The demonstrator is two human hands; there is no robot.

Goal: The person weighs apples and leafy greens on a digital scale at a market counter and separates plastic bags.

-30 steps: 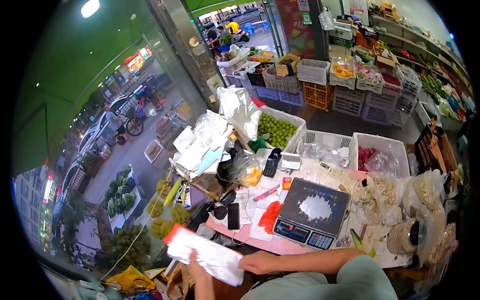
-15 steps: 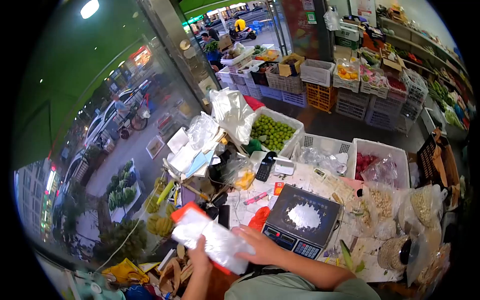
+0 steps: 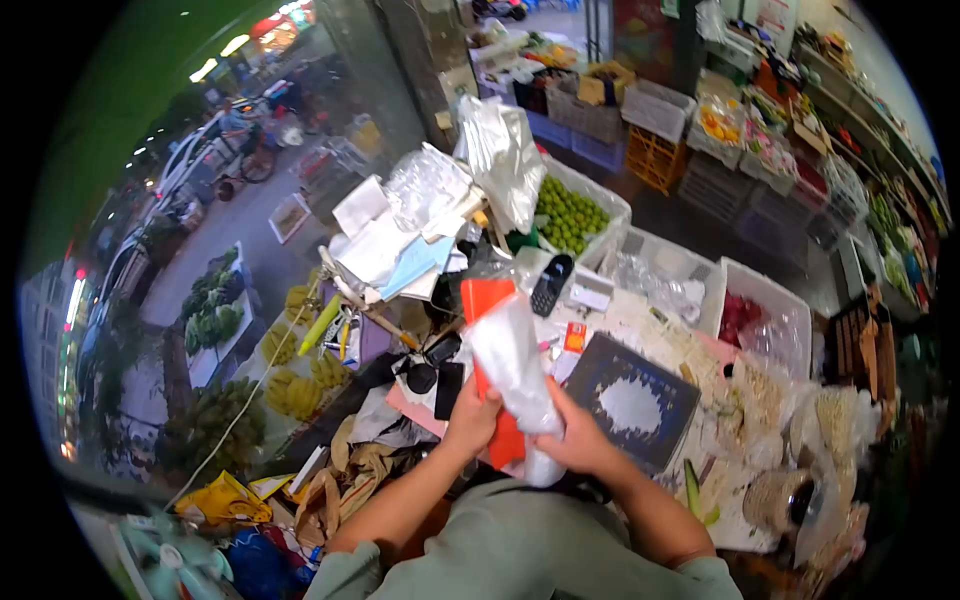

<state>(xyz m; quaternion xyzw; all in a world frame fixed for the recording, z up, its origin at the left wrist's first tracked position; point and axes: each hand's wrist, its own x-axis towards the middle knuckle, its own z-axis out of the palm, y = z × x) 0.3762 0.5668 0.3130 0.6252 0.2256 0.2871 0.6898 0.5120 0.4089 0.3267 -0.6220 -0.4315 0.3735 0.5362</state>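
Observation:
In front of my body I hold a bundle of whitish translucent plastic bags (image 3: pixel 512 355) together with a flat orange packet (image 3: pixel 487 297). My left hand (image 3: pixel 473 420) is closed on the orange packet's left edge. My right hand (image 3: pixel 580 432) grips the plastic bags low on their right side, where they look bunched. The bags lie over part of the orange packet, so its full shape is hidden. Just right of my right hand sits a dark weighing scale (image 3: pixel 668 418) with a worn white patch on its plate. A black smartphone (image 3: pixel 449 391) lies beside my left hand.
A cordless phone (image 3: pixel 552 284) and a crate of green fruit (image 3: pixel 622 222) stand beyond my hands. Papers (image 3: pixel 375 250) are piled at left, near bananas (image 3: pixel 293 393). Bags of dry goods (image 3: pixel 765 405) crowd the right; a brown paper bag (image 3: pixel 318 505) lies lower left.
The bundle has turned from lying crosswise to pointing away from me. The plastic has shifted rightward, exposing more orange packet. My right hand has moved right and my view has tilted downward.

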